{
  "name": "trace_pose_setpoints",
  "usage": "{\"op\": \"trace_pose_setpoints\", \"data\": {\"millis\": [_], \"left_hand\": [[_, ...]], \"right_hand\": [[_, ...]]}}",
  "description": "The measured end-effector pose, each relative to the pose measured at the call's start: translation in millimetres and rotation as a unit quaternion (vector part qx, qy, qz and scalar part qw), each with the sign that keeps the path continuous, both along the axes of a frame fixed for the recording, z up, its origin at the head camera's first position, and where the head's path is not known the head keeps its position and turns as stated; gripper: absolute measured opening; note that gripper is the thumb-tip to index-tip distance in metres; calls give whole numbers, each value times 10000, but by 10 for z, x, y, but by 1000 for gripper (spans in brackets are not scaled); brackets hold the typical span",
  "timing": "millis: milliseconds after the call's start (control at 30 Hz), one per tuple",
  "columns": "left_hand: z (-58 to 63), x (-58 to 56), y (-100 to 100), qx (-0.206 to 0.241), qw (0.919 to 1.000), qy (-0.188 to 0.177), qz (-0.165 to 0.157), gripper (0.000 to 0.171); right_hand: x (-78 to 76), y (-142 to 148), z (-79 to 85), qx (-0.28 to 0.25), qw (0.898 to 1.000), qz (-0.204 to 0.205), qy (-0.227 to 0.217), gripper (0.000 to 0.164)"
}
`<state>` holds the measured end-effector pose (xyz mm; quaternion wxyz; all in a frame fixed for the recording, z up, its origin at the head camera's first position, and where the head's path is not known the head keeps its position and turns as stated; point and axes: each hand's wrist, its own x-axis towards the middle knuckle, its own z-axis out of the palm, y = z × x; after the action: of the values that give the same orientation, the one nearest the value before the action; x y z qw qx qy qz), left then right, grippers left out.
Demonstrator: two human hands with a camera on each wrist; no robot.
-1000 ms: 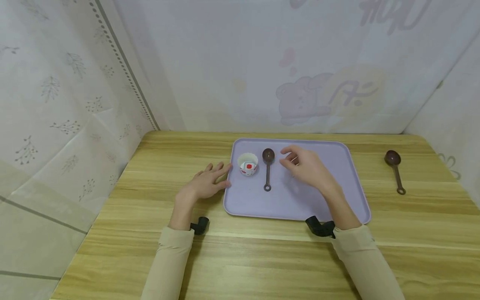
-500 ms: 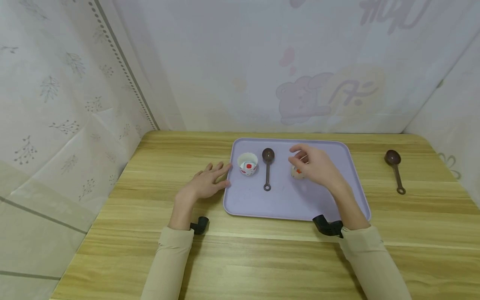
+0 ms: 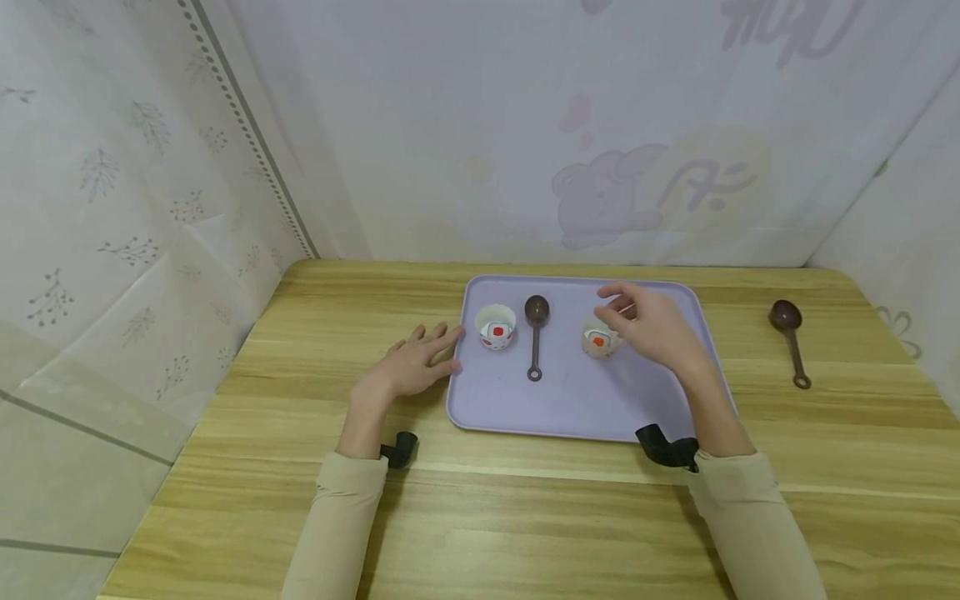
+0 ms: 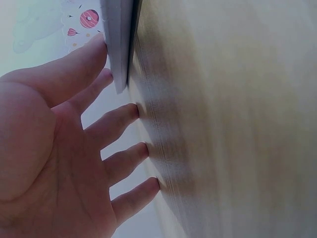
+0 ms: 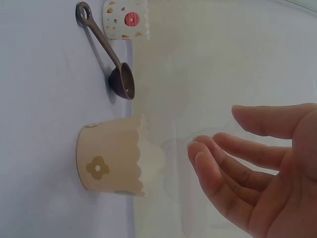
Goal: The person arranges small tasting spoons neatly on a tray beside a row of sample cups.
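My left hand (image 3: 412,364) lies spread at the left edge of a lilac tray (image 3: 517,408), its thumb and index finger at the rim. In the left wrist view the other fingertips (image 4: 143,148) touch the wooden table. Over the tray's right half hovers my right hand (image 3: 652,325), fingers loosely bent and holding nothing. Just left of and below it stands a beige paper baking cup (image 3: 600,343) with a scalloped rim and an orange mark inside; the hand partly covers it. The right wrist view shows a gap between fingers and cup (image 5: 109,156).
A white patterned baking cup (image 3: 496,327) with a red mark inside stands at the tray's left. Beside it lies a brown measuring scoop (image 3: 536,333). Another brown scoop (image 3: 787,325) lies on the wooden table (image 3: 525,517) to the right. Curtains hang behind and beside the table.
My right hand has drawn back to the right, uncovering the beige baking cup that it hid before. The left hand, the scoops and the white cup have stayed put.
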<state>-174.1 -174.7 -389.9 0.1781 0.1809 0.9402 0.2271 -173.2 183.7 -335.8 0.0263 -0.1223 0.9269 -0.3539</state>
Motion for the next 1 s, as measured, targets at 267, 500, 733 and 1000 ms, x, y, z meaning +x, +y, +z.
{"op": "trace_pose_setpoints", "data": {"millis": [267, 500, 733, 1000], "left_hand": [[-9, 3, -10, -32, 10000, -48, 17, 63], [2, 10, -12, -56, 10000, -64, 25, 63], [2, 11, -8, -55, 10000, -50, 18, 63], [3, 15, -3, -25, 10000, -37, 4, 63]], "right_hand": [[19, 95, 53, -38, 9999, -89, 113, 38], [8, 179, 75, -243, 9995, -201, 11, 40], [19, 286, 110, -311, 9989, -341, -9, 42], [23, 389, 131, -434, 9980, -452, 107, 42]]}}
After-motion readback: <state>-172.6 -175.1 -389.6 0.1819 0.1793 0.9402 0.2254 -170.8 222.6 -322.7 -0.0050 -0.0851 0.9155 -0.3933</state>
